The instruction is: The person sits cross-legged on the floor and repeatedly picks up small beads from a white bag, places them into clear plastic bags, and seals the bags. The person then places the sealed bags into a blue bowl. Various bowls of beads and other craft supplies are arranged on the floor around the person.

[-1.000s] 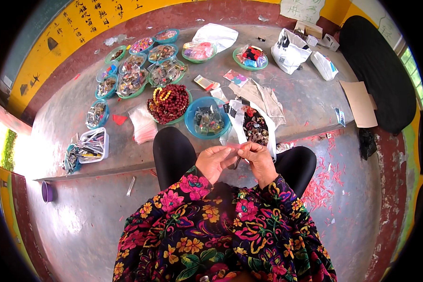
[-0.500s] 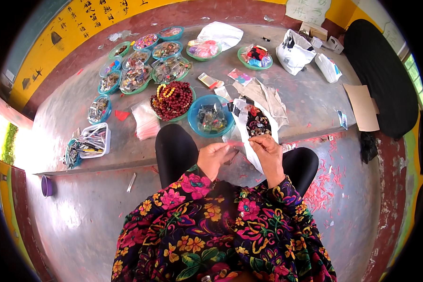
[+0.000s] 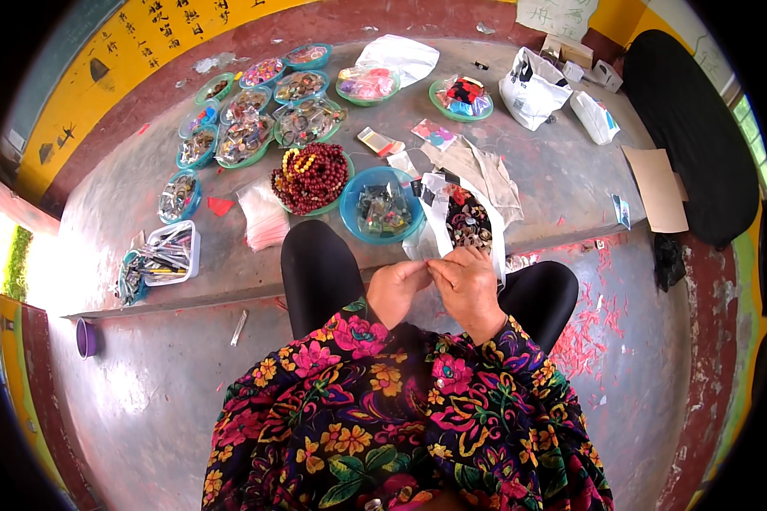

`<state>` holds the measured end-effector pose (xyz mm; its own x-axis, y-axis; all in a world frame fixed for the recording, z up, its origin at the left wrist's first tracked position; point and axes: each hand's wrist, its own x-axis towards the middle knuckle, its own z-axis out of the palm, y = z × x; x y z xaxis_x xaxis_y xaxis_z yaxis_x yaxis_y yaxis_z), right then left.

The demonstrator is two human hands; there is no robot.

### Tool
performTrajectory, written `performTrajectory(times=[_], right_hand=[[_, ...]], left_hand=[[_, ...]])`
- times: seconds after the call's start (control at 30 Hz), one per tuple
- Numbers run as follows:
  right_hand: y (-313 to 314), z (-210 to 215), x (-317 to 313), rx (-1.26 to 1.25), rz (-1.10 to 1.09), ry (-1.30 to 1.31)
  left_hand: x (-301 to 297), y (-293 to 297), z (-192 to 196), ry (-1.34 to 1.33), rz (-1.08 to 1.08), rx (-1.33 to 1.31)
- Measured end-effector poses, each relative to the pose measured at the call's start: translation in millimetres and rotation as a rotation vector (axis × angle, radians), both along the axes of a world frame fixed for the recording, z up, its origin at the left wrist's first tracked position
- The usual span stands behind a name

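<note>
My left hand and my right hand meet fingertip to fingertip above my lap, just in front of the low concrete platform. Both pinch a small clear plastic bag, most of which is hidden by the fingers. Right behind the hands, an open white-edged bag of dark beads lies on the platform's front edge. A blue bowl of small packets stands to its left. My knees in black trousers flank the hands.
A bowl of red beads, several teal bowls of trinkets, a stack of clear bags and a clear box of tools stand on the platform. White bags, cardboard and black cloth lie at the right.
The white plastic strip held up between my hands half a second ago has come down. Both hands have closed together and sit slightly lower over my lap.
</note>
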<state>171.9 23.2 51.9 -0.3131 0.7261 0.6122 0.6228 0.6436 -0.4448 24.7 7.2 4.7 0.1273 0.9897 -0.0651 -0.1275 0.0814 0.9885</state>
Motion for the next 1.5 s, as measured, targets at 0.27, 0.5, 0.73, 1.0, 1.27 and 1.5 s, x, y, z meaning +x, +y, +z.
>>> performTrajectory(times=[0.27, 0.5, 0.73, 1.0, 1.27, 1.5], right_hand=[[-1, -4, -1, -0.041, 0.016, -0.055], [-2, -6, -4, -0.051, 0.014, -0.063], [-3, -10, -4, -0.066, -0.003, -0.056], [-5, -6, -4, -0.095, 0.013, -0.104], [-5, -9, -3, -0.125, -0.001, -0.089], [-5, -4, -4, -0.089, -0.002, -0.195]], left_hand=[[-3, -1, -2, 0.485, 0.016, 0.384], [-4, -2, 0, 0.557, -0.004, 0.434], [-3, -3, -6, 0.562, 0.012, 0.463], [-5, -3, -9, 0.559, 0.035, 0.499], [-5, -5, -11, 0.581, 0.005, 0.510], [-3, -5, -14, 0.658, 0.013, 0.575]])
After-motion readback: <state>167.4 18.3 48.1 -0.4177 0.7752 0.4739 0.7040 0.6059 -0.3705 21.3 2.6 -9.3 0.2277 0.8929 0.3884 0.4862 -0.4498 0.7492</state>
